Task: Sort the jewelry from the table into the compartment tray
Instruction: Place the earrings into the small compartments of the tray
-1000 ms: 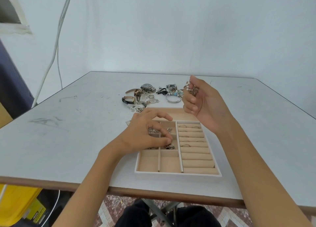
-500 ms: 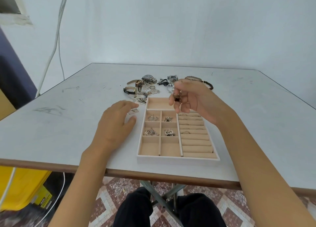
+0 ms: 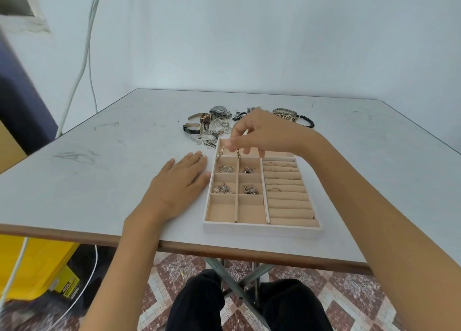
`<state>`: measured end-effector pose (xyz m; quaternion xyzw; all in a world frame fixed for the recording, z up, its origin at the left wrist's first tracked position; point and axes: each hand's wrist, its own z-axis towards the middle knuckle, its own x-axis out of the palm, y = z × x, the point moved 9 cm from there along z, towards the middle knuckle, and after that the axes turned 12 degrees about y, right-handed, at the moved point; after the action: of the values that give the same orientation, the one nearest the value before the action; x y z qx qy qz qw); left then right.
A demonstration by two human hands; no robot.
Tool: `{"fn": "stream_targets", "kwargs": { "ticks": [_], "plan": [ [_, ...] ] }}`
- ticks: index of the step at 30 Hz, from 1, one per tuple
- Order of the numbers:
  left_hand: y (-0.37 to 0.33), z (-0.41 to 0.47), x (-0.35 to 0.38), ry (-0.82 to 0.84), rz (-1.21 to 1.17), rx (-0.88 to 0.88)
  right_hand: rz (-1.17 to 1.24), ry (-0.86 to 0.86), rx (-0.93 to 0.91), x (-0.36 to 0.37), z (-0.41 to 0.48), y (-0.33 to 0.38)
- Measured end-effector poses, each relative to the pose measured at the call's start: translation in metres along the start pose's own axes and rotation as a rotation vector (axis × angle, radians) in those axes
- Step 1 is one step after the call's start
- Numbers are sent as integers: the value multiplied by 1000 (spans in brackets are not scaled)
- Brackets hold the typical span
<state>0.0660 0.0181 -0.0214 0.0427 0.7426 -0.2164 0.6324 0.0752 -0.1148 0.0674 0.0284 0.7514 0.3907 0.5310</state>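
A beige compartment tray (image 3: pixel 262 228) lies near the table's front edge. Small brooches sit in its left squares and thin rings on its right ring rolls. My right hand (image 3: pixel 264 133) hovers over the tray's far left end and pinches a small gold chain piece (image 3: pixel 238 154) that dangles into the far compartment. My left hand (image 3: pixel 179 183) rests flat on the table, fingers straight, touching the tray's left wall. A pile of loose jewelry (image 3: pixel 212 126), with watches and chains, lies beyond the tray.
Beaded bracelets (image 3: pixel 296 118) lie behind my right hand. The white table (image 3: pixel 99 171) has a brown front edge. A yellow bin (image 3: pixel 32 263) and white cables stand on the floor at left; my knees are under the table.
My right hand came down from chest height to the tray's far end with the small piece. My left hand left the tray's compartments and settled flat on the table beside it.
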Motion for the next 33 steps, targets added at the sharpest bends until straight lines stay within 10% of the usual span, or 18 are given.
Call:
{"fn": "stream_targets", "kwargs": {
  "ticks": [33],
  "plan": [
    [-2, -1, 2, 28, 63, -13, 31, -84, 18, -7, 14, 4]
  ]
}}
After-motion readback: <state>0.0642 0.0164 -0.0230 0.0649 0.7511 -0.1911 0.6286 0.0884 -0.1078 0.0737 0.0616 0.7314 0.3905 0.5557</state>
